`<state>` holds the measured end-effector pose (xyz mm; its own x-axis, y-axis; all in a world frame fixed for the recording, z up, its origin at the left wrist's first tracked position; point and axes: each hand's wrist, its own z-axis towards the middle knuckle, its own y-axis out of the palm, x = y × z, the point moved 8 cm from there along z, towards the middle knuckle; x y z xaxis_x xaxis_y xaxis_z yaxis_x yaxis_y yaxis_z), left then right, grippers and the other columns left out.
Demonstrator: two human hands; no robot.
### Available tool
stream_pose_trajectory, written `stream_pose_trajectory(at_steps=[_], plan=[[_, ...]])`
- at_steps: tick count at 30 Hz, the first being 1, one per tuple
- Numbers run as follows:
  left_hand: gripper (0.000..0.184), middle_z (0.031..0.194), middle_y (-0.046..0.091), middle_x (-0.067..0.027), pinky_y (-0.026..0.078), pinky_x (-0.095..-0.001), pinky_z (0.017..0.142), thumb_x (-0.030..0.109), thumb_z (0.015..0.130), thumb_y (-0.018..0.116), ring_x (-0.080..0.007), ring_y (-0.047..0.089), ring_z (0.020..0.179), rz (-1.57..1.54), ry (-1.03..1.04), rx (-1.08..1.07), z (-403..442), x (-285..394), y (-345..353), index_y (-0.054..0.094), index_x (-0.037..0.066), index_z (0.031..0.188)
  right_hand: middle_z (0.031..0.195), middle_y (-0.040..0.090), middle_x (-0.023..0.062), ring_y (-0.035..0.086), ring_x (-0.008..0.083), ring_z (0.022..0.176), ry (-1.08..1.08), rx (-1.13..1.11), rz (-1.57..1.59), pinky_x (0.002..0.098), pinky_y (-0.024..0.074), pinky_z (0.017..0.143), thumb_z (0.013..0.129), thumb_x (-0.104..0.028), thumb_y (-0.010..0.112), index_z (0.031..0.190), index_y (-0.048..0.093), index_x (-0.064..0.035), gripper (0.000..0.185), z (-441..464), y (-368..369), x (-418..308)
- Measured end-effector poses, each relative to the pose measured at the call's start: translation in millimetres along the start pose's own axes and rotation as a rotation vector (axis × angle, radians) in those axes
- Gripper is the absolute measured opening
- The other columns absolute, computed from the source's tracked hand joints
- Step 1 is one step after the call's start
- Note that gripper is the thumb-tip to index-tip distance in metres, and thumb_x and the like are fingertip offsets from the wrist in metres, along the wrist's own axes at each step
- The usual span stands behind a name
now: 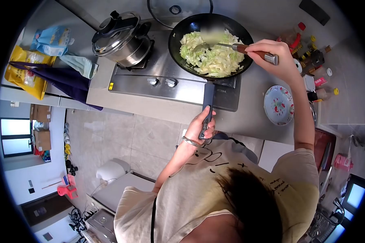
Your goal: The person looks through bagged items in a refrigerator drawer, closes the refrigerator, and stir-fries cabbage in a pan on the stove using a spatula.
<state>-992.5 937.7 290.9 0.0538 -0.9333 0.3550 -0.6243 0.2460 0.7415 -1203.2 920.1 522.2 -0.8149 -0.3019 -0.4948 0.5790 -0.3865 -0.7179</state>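
My left hand (200, 124) is wrapped around the dark handle of a black wok (175, 54), which sits over the right side of the stove. In the wok lies a heap of chopped pale-green cabbage (221, 65). My right hand (273, 56) grips the brown wooden handle of a metal spatula (252, 50), held above the wok's right rim. The spatula's blade reaches into the cabbage near the middle and is partly covered by it. A blurred patch hides some of the food at the wok's far side.
On the left burner stands a lidded pressure cooker (127, 48). A glass lid (178, 12) leans behind the wok. A floral plate (278, 105) rests on the counter to the right, near several sauce bottles (315, 60). Purple cloth (65, 81) hangs at the counter's left end.
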Motion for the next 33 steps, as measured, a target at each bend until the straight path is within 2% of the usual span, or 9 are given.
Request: stream_pose_trajectory(at_steps=[2, 5, 9, 12, 15, 18, 26, 30, 33], plan=[[0.032, 0.058, 0.043, -0.0003, 0.022, -0.0199, 0.032, 0.039, 0.094, 0.044, -0.0068, 0.031, 0.035, 0.009, 0.000, 0.009, 0, 0, -1, 0.050, 0.008, 0.096, 0.085, 0.066, 0.0095, 0.062, 0.0162, 0.073, 0.038, 0.060, -0.018, 0.0245, 0.0482, 0.065, 0.076, 0.002, 0.065, 0.089, 0.066, 0.0001, 0.014, -3, 1, 0], [0.032, 0.058, 0.043, -0.0006, 0.023, -0.0208, 0.032, 0.040, 0.092, 0.047, -0.0073, 0.032, 0.036, 0.022, -0.004, -0.004, 1, 1, -2, 0.050, 0.008, 0.096, 0.075, 0.064, 0.0075, 0.060, 0.0161, 0.064, -0.023, 0.163, -0.012, 0.0252, 0.0469, 0.059, 0.075, -0.004, 0.066, 0.088, 0.067, -0.0021, 0.012, -13, 18, 6], [0.033, 0.057, 0.043, -0.0008, 0.024, -0.0212, 0.032, 0.041, 0.092, 0.049, -0.0076, 0.033, 0.036, 0.009, 0.005, -0.010, 4, -1, -5, 0.050, 0.008, 0.096, 0.074, 0.063, 0.0083, 0.061, 0.0159, 0.062, 0.040, 0.040, -0.024, 0.0260, 0.0476, 0.059, 0.075, -0.003, 0.066, 0.088, 0.066, -0.0026, 0.013, -31, 16, -9], [0.033, 0.057, 0.043, -0.0009, 0.024, -0.0209, 0.032, 0.041, 0.092, 0.049, -0.0077, 0.033, 0.036, 0.011, -0.001, -0.005, 3, -1, -4, 0.050, 0.008, 0.096, 0.078, 0.063, 0.0092, 0.060, 0.0170, 0.062, -0.065, 0.044, -0.134, 0.0269, 0.0476, 0.057, 0.072, 0.001, 0.066, 0.086, 0.065, -0.0017, 0.014, -36, -26, -52], [0.033, 0.057, 0.043, -0.0011, 0.024, -0.0209, 0.032, 0.040, 0.092, 0.049, -0.0078, 0.033, 0.036, 0.011, 0.010, -0.027, 3, 0, -2, 0.050, 0.008, 0.096, 0.088, 0.065, 0.0101, 0.063, 0.0207, 0.069, 0.065, -0.094, -0.110, 0.0265, 0.0490, 0.062, 0.070, 0.004, 0.065, 0.088, 0.065, -0.0017, 0.019, -49, -49, -78], [0.033, 0.057, 0.043, -0.0011, 0.024, -0.0210, 0.032, 0.040, 0.092, 0.049, -0.0078, 0.033, 0.036, 0.010, 0.003, -0.004, 3, -1, -3, 0.050, 0.008, 0.095, 0.079, 0.062, 0.0098, 0.060, 0.0188, 0.062, 0.061, -0.091, -0.120, 0.0263, 0.0474, 0.057, 0.070, 0.003, 0.065, 0.086, 0.064, -0.0009, 0.016, -47, -20, -68], [0.032, 0.058, 0.042, 0.0004, 0.027, -0.0218, 0.034, 0.041, 0.093, 0.045, -0.0070, 0.030, 0.035, 0.031, -0.016, -0.021, 3, -1, -5, 0.050, 0.010, 0.096, 0.081, 0.062, 0.0077, 0.060, 0.0186, 0.064, 0.012, 0.133, -0.132, 0.0262, 0.0477, 0.060, 0.077, -0.004, 0.065, 0.092, 0.065, -0.0040, 0.015, -39, -11, -31], [0.032, 0.058, 0.042, 0.0015, 0.029, -0.0227, 0.035, 0.042, 0.094, 0.043, -0.0065, 0.029, 0.034, 0.049, -0.027, -0.034, 5, -2, -6, 0.050, 0.011, 0.096, 0.082, 0.062, 0.0076, 0.060, 0.0202, 0.067, 0.091, 0.133, -0.090, 0.0269, 0.0473, 0.061, 0.076, -0.006, 0.066, 0.092, 0.065, -0.0054, 0.016, -47, 27, 7], [0.032, 0.058, 0.042, 0.0015, 0.029, -0.0222, 0.035, 0.042, 0.094, 0.043, -0.0065, 0.029, 0.034, 0.038, -0.016, -0.027, 3, -2, -4, 0.050, 0.011, 0.096, 0.082, 0.061, 0.0077, 0.060, 0.0206, 0.066, 0.130, 0.056, -0.105, 0.0274, 0.0471, 0.060, 0.076, -0.006, 0.066, 0.091, 0.065, -0.0053, 0.015, -55, 24, -14]])
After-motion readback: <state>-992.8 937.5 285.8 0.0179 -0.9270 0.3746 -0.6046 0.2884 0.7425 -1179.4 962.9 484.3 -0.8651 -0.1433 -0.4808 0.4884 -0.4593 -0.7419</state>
